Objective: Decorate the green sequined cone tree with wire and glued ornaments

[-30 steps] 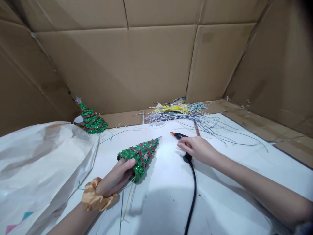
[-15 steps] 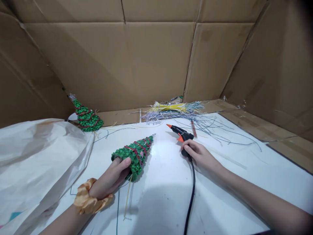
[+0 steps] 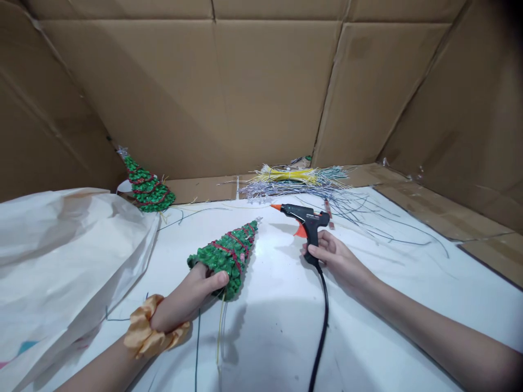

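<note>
My left hand (image 3: pixel 206 286) grips a small decorative Christmas tree (image 3: pixel 231 251) by its base, fingers inside the hollow bottom and thumb outside. The tree is green with red garland and lies tilted, its silvery tip pointing away to the right. A yellow wire hangs from its base. In my right hand (image 3: pixel 327 249) is a black glue gun (image 3: pixel 308 219), held by the lower handle, its orange nozzle pointing left. The thumb and fingers are closed round the grip, off the orange trigger. Nozzle and tree tip are apart.
Another green tree (image 3: pixel 149 188) stands at the back left beside a white plastic bag (image 3: pixel 73 261). Bundled yellow wires (image 3: pixel 290 175) and loose dark wires (image 3: pixel 359 209) lie at the back. Cardboard walls (image 3: pixel 269 92) enclose the white table (image 3: pixel 269 343). A black cord (image 3: pixel 322 332) runs toward me.
The glue gun has risen slightly off the table and turned more upright and level, its nozzle shifting left. The tree in my left hand has barely moved. My view has tilted slightly.
</note>
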`<state>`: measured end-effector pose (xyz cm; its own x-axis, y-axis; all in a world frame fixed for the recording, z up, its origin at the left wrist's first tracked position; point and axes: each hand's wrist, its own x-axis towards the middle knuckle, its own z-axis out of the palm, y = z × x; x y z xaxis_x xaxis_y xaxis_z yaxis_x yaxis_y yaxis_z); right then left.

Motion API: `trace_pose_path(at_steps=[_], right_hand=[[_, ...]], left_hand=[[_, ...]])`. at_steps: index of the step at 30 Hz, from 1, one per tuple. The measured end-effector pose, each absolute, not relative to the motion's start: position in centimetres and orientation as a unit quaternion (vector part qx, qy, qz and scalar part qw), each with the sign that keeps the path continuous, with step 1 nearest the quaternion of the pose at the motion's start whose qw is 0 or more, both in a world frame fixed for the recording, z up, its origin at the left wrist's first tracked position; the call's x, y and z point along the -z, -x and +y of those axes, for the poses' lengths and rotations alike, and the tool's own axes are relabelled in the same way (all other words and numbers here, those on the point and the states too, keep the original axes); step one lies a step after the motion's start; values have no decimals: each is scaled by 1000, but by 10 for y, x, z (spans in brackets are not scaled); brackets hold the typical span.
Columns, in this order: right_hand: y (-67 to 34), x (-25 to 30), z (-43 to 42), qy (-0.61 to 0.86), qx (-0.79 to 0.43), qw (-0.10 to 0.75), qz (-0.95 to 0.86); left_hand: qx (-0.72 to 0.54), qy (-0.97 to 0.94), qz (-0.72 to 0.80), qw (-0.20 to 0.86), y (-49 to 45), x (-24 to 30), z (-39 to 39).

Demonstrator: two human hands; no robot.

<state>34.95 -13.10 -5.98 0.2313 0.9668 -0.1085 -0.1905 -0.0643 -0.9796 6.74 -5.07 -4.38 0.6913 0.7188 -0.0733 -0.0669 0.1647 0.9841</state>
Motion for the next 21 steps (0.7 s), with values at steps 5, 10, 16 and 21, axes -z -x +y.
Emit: trace_pose_path(at_steps=[5, 10, 16, 21], right_hand=[[-351, 62, -132, 449, -585, 574, -356], [-351, 64, -134, 365, -667, 550, -345], [-347, 60, -138, 502, -513, 537, -443], [-344, 65, -138, 570, -175, 444, -669]], left_hand=[[-270, -587, 278, 711, -70, 39, -52], [-282, -584, 274, 711, -70, 37, -53], [-291, -579, 267, 713, -70, 40, -52], [-281, -585, 261, 715, -70, 41, -51]])
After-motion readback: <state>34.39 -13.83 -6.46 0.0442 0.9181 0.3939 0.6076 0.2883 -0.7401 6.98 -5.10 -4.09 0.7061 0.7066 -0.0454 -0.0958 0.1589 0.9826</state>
